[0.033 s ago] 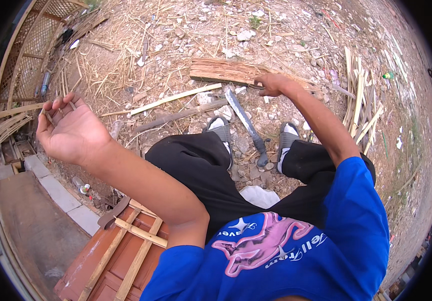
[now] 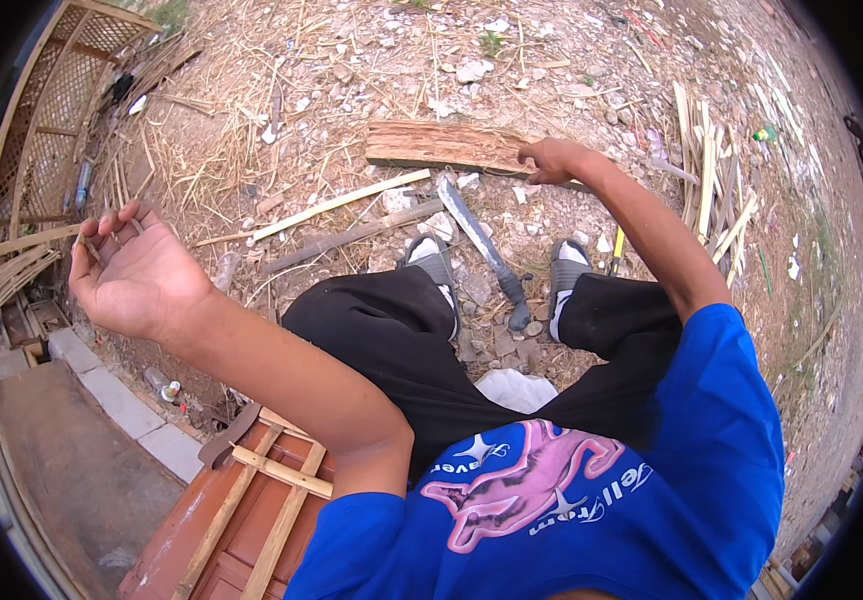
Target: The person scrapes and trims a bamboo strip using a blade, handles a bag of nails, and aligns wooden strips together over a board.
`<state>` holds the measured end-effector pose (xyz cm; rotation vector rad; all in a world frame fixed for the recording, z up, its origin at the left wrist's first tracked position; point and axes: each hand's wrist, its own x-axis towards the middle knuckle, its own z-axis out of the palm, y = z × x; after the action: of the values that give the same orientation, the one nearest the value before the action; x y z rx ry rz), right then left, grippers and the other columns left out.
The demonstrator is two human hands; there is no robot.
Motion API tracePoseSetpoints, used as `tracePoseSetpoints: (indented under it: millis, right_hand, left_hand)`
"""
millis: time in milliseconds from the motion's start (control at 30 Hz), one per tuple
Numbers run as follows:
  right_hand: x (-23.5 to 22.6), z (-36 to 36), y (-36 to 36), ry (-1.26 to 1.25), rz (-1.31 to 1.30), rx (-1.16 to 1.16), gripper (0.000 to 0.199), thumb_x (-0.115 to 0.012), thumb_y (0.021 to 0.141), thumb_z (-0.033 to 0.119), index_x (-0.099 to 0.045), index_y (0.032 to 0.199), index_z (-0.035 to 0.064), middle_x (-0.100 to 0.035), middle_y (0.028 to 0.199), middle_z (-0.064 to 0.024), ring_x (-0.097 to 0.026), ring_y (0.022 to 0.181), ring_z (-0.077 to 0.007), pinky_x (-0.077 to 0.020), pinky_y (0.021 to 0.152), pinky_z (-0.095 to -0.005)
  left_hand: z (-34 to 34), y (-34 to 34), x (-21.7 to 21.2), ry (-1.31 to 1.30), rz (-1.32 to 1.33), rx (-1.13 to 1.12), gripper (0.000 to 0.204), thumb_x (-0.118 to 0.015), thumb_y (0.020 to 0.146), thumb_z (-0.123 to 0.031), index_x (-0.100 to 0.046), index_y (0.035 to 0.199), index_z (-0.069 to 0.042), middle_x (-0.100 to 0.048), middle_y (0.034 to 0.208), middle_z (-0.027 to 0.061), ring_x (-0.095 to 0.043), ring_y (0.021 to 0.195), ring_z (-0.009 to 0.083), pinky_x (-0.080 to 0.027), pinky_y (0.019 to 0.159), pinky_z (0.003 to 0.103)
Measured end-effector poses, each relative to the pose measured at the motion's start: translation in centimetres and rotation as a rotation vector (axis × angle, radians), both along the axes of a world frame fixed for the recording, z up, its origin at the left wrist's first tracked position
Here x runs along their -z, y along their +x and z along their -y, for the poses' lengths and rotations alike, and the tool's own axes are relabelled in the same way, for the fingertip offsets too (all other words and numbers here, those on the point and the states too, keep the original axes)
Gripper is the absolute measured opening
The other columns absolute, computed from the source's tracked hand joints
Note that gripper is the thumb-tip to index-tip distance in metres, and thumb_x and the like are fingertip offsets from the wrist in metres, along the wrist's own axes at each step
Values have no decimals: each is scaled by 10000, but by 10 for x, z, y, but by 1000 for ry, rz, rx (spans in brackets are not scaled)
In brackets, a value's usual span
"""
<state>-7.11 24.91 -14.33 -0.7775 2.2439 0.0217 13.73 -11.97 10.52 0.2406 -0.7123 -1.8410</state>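
- Board point(image 2: 441, 147): lying crosswise on the rubble beyond the feet.
- Left hand point(image 2: 151, 265): nearest my camera, raised, palm up, fingers half curled; I can't tell whether it holds anything.
- Knife point(image 2: 478, 232): on the ground between the sandals point(image 2: 436, 263), blade tip toward the board.
- Pale stick point(image 2: 341, 206): left of the knife.
- Right hand point(image 2: 557, 162): at the board's right end, fingers bent; I can't tell whether they grip or just rest.

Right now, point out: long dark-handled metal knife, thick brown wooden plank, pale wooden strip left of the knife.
Long dark-handled metal knife point(image 2: 473, 228), head view: the blade.
Thick brown wooden plank point(image 2: 446, 146), head view: upper face.
Pale wooden strip point(image 2: 341, 206), head view: its middle.
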Motion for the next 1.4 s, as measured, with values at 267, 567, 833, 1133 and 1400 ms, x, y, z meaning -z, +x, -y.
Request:
tracePoseSetpoints:
  millis: [267, 567, 833, 1133, 1400]
  right_hand:
    - [-67, -284, 9, 58, -220, 490, 516, -713, 770, 300, -587, 1202, 49, -653, 1120, -189, -616, 1053, -351, -494, 889, -429]
    - [93, -431, 183, 355, -112, 1085, 588, -656, 785, 286, -498, 1316, 89, -633, 1190, -194, -612, 1106, -363, -487, 950, -466]
    - [103, -353, 48, 8, -397, 970, 773, -623, 830, 190, -232, 1497, 205, -663, 1072, -188, -649, 1005, -347, -528, 825, -467]
    - [124, -316, -58, 164, -609, 586, 215, -541, 879, 138, -621, 1078, 127, -708, 869, -80, -703, 787, -249, -529, 621, -410]
    - [21, -372, -56, -92, -963, 666, 168, -463, 923, 177, -554, 1024, 78, -681, 813, -147, -673, 764, -339, -501, 608, -497]
  left_hand:
    - [10, -20, 22, -97, 140, 187, 122, -510, 900, -100, -528, 903, 21, -521, 894, 101, -481, 804, 222, -424, 755, 376]
    - [-33, -50, 39, -172, 501, 250, 180, -561, 930, -162, -558, 984, 10, -492, 880, 49, -465, 804, 184, -423, 765, 320]
    - [-76, -83, 48, -220, 617, 208, 187, -537, 958, -155, -555, 1055, 4, -519, 928, 35, -452, 786, 147, -418, 754, 299]
    - [-97, -91, 51, -323, 647, 318, 183, -523, 977, -159, -505, 1061, 2, -513, 958, 51, -475, 805, 131, -448, 767, 294]
    - [-85, -81, 43, -287, 526, 386, 163, -525, 969, -150, -540, 1050, -9, -553, 977, 36, -458, 789, 141, -429, 763, 299]
